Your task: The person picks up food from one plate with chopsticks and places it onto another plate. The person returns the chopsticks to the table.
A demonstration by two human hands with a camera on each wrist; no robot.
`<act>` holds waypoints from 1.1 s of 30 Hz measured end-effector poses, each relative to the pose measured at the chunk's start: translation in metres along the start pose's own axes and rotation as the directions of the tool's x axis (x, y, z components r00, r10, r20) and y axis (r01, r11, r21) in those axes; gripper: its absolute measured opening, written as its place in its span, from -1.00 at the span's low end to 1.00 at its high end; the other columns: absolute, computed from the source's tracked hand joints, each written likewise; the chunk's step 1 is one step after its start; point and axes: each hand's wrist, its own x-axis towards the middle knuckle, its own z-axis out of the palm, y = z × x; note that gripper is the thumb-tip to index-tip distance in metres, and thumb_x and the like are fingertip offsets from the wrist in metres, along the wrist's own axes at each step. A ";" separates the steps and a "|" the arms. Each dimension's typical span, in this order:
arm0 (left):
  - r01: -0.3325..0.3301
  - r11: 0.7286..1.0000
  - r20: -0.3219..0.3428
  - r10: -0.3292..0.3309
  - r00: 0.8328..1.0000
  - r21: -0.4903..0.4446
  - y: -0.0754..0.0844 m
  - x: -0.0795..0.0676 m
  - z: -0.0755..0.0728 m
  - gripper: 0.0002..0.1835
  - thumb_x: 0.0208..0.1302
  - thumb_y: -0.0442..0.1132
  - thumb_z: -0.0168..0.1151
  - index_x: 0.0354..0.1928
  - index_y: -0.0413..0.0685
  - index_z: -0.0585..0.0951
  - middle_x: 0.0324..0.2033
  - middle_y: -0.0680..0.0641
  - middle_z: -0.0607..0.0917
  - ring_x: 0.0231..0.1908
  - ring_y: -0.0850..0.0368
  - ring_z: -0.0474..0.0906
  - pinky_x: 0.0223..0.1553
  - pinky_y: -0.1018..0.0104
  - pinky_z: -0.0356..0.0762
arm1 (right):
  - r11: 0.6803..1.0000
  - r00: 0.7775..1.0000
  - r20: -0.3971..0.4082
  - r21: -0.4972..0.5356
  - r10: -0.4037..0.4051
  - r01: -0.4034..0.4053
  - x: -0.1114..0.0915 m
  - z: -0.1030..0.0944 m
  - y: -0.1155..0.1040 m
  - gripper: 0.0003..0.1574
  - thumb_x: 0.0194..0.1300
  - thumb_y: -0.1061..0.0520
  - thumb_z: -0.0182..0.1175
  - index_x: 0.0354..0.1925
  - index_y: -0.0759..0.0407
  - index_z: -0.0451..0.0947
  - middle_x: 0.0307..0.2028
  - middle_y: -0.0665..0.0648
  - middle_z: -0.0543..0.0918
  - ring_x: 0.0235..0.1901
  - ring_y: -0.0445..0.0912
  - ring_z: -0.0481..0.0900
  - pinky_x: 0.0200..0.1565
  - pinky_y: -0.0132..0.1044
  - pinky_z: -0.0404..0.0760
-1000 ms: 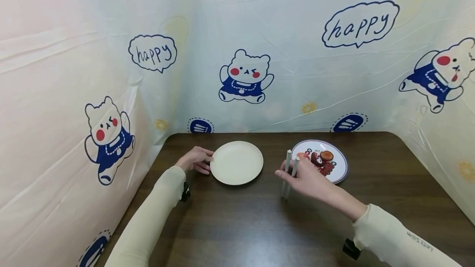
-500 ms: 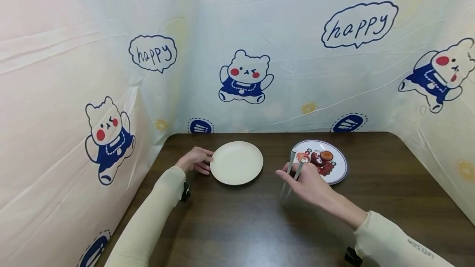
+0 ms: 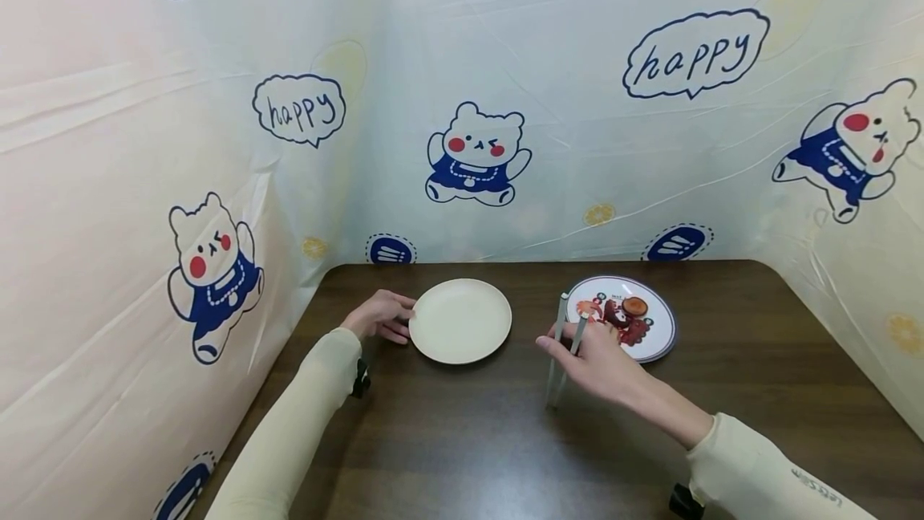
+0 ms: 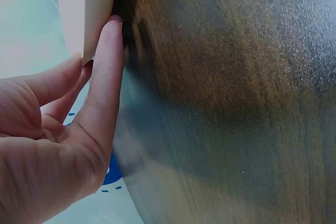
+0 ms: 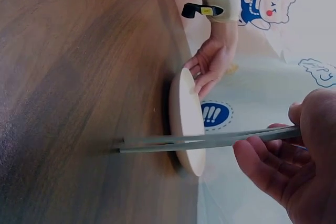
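My left hand (image 3: 378,316) pinches the left rim of a cream plate (image 3: 459,321), which lies on the table. In the left wrist view the thumb touches the rim's edge and a finger reaches under the plate (image 4: 100,3). Pale grey-green chopsticks (image 3: 560,347) are in my right hand (image 3: 595,359), tips pointing down. In the right wrist view the chopsticks (image 5: 220,141) run close together, with their tips near the tabletop. Behind my right hand stands a white plate (image 3: 653,341) with a dark blue rim, bearing red and brown food-like pieces; the hand partly hides it.
The dark wooden table (image 3: 462,440) has rounded far corners. A pale curtain (image 3: 563,62) with printed bears and "happy" bubbles encloses its back and sides. Both wrists carry black devices, one visible on the left wrist (image 5: 202,10).
The chopsticks tilted and then came slightly back upright, their lower tips now a little nearer to me. The left hand and both plates stay put; the head view has shifted slightly.
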 end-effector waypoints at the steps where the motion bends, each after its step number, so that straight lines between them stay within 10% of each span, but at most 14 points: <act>1: 0.000 1.000 0.000 0.000 1.000 0.001 0.000 0.000 0.000 -0.51 0.53 -0.36 0.24 0.44 -0.25 0.52 -0.07 -0.25 0.71 -0.38 -0.01 0.75 -0.22 0.08 0.83 | 1.000 1.000 0.011 0.013 0.010 -0.010 0.000 -0.001 0.000 -0.76 0.56 -0.02 0.27 -0.18 0.09 0.73 -0.73 -0.26 0.31 -0.74 -0.32 0.28 -0.52 -0.31 0.39; 9: -0.001 1.000 -0.001 0.001 1.000 -0.003 -0.003 -0.001 0.001 -0.50 0.53 -0.37 0.23 0.45 -0.26 0.50 -0.12 -0.25 0.71 -0.38 -0.01 0.75 -0.22 0.09 0.83 | 0.968 0.990 0.100 0.222 0.096 -0.117 0.006 -0.007 0.008 -0.69 0.56 -0.05 0.27 -0.11 0.18 0.67 -0.65 0.08 0.59 -0.80 -0.01 0.59 -0.67 -0.16 0.67; 33: -0.011 1.000 0.007 0.011 1.000 -0.005 -0.001 -0.003 0.000 -0.50 0.53 -0.36 0.23 0.45 -0.27 0.49 -0.09 -0.26 0.71 -0.35 -0.03 0.77 -0.21 0.08 0.83 | 0.881 0.978 0.091 0.426 0.186 -0.207 0.024 -0.019 0.028 -0.60 0.61 -0.07 0.19 -0.10 0.29 0.57 -0.51 0.27 0.65 -0.63 0.12 0.71 -0.51 0.13 0.78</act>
